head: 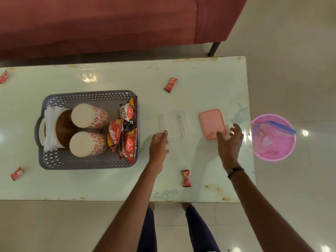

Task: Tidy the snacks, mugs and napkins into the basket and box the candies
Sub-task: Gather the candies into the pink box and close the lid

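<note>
A long pale table (209, 84) is carrying everything. On its left part a grey basket (54, 160) is already holding two patterned mugs (89, 115), white napkins (50, 124) tucked beside a brown woven piece (63, 128), and red snack packets (127, 142) along its right wall. To the right of it a clear box (172, 124) is lying open, and its pink lid (211, 122) is lying apart, further right.

The person's left hand (158, 148) is resting against the near left corner of the clear box, fingers loosely curled and clamped on nothing. The right hand (230, 142) is hovering spread over the lid's near right corner, also empty.

Four candies are lying loose and well apart: one at the far middle (170, 85), one near the front edge (186, 178), one at the far left edge (3, 76), one at the near left (16, 173).

The likely trouble ahead: the box is nearly invisible against the glossy top, so a dropped candy could be missing it, and the two candies at the left, half out of view, could be overlooked before the lid goes on. A pink bucket (273, 137) is standing on the floor right of the table.
</note>
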